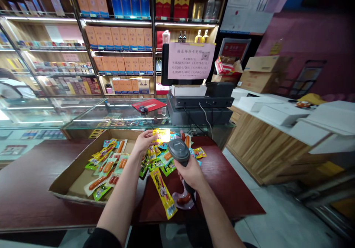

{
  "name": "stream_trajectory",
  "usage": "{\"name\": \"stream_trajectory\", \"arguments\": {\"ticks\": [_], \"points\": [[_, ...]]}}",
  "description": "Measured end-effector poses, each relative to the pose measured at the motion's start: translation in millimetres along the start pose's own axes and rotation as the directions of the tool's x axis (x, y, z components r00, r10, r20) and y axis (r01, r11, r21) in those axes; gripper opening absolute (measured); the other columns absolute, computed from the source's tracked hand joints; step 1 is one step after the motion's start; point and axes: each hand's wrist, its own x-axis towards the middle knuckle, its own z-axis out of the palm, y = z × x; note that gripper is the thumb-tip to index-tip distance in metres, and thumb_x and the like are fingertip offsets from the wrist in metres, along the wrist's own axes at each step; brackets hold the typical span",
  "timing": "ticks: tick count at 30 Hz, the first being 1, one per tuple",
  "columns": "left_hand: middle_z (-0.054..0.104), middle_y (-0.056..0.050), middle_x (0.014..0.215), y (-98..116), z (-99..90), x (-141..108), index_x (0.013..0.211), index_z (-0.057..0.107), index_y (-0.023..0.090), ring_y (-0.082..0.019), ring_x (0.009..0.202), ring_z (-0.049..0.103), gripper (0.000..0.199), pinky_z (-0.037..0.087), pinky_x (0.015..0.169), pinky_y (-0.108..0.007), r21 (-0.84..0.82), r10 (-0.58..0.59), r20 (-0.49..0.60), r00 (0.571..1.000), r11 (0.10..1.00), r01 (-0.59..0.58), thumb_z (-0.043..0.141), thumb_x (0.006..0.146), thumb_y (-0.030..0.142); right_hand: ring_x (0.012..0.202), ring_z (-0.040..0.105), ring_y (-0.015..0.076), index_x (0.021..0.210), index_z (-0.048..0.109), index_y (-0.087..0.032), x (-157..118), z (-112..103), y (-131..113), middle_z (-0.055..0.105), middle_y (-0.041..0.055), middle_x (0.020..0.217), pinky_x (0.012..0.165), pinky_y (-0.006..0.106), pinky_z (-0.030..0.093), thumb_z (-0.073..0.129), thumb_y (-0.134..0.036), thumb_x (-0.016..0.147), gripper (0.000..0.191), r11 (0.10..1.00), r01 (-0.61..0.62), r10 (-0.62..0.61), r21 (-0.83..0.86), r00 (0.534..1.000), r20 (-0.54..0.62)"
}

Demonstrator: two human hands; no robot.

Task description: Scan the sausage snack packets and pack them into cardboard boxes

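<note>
My left hand (146, 141) pinches a small yellow snack packet (161, 135), which is brightly lit. Close by on the right, my right hand (191, 172) is wrapped round the handle of a dark grey barcode scanner (179, 150), its head pointing toward the packet. Beneath both hands lies a loose pile of snack packets (156, 163) in yellow, green and blue. A long yellow packet (162, 192) rests nearer to me, beside a clear-wrapped sausage (183, 200). To the left, a shallow cardboard box (69, 170) holds several packed sausages (108, 165) and small packets.
The dark red table (235, 200) meets a glass display counter (116, 111). On it stand a monitor (191, 61) with a paper sign, a cash drawer (199, 115) and a mouse (142, 109) on a red mat. Stocked shelves (119, 50) line the back; a white-topped wooden counter (257, 144) is right.
</note>
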Motion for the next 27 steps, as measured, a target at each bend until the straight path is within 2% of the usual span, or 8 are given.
{"name": "stream_trajectory", "arguments": {"ticks": [7, 11, 14, 17, 21, 27], "points": [[0.074, -0.006, 0.08, 4.4, 3.9, -3.5, 0.081, 0.065, 0.014, -0.017, 0.072, 0.071, 0.042, 0.062, 0.067, -0.032, 0.012, -0.015, -0.001, 1.0, 1.0, 0.015, 0.094, 0.052, 0.025, 0.059, 0.069, 0.0247, 0.091, 0.071, -0.021, -1.8, 0.4, -2.9, 0.067, 0.0016, 0.055, 0.048, 0.029, 0.052, 0.074, -0.036, 0.074, 0.022, 0.997, -0.05, 0.051, 0.053, 0.999, -0.016], [0.073, -0.004, 0.078, 5.8, 1.1, -4.6, 0.081, 0.064, 0.015, -0.019, 0.077, 0.072, 0.044, 0.063, 0.073, -0.036, -0.015, 0.001, -0.004, 1.0, 1.0, -0.001, 0.095, 0.051, 0.026, 0.043, 0.058, 0.0189, 0.089, 0.067, -0.022, -3.6, 1.8, -8.4, 0.057, -0.0034, 0.045, 0.04, 0.027, 0.045, 0.075, -0.039, 0.074, 0.025, 0.992, -0.095, 0.095, 0.086, 0.995, 0.003], [0.074, -0.005, 0.079, 10.9, -9.5, -6.8, 0.082, 0.066, 0.014, -0.021, 0.08, 0.073, 0.045, 0.063, 0.076, -0.038, -0.025, 0.032, -0.009, 0.999, 0.999, -0.032, 0.095, 0.051, 0.028, 0.034, 0.048, 0.0145, 0.086, 0.062, -0.022, -3.7, 3.3, -11.8, 0.052, -0.0058, 0.043, 0.036, 0.026, 0.04, 0.076, -0.043, 0.072, 0.029, 0.982, -0.152, 0.148, 0.109, 0.988, 0.039], [0.075, -0.007, 0.082, 24.4, -31.5, -12.1, 0.084, 0.067, 0.013, -0.021, 0.079, 0.073, 0.047, 0.064, 0.074, -0.036, 0.011, 0.073, -0.057, 0.996, 0.997, -0.073, 0.095, 0.051, 0.03, 0.032, 0.045, 0.0137, 0.081, 0.058, -0.022, -1.8, 6.8, -12.1, 0.052, -0.0055, 0.043, 0.035, 0.026, 0.037, 0.077, -0.046, 0.071, 0.032, 0.979, -0.173, 0.167, 0.107, 0.984, 0.061], [0.076, -0.009, 0.085, 53.9, -75.7, -28.4, 0.088, 0.067, 0.012, -0.021, 0.077, 0.074, 0.05, 0.064, 0.07, -0.033, 0.05, 0.139, -0.188, 0.972, 0.99, -0.132, 0.095, 0.051, 0.03, 0.032, 0.046, 0.0139, 0.077, 0.057, -0.022, 1.9, 18.9, -13.6, 0.053, -0.0046, 0.043, 0.036, 0.027, 0.037, 0.077, -0.048, 0.071, 0.033, 0.981, -0.166, 0.157, 0.098, 0.983, 0.094], [0.076, -0.009, 0.088, 89.2, -142.6, -64.6, 0.101, 0.069, 0.012, -0.016, 0.063, 0.072, 0.054, 0.064, 0.065, -0.029, 0.098, 0.199, -0.435, 0.878, 0.98, -0.174, 0.094, 0.056, 0.027, 0.035, 0.05, 0.0163, 0.083, 0.061, -0.022, 3.7, 44.6, -21.3, 0.056, -0.0042, 0.047, 0.038, 0.029, 0.041, 0.077, -0.045, 0.071, 0.03, 0.982, -0.154, 0.13, 0.114, 0.973, 0.191]]}}
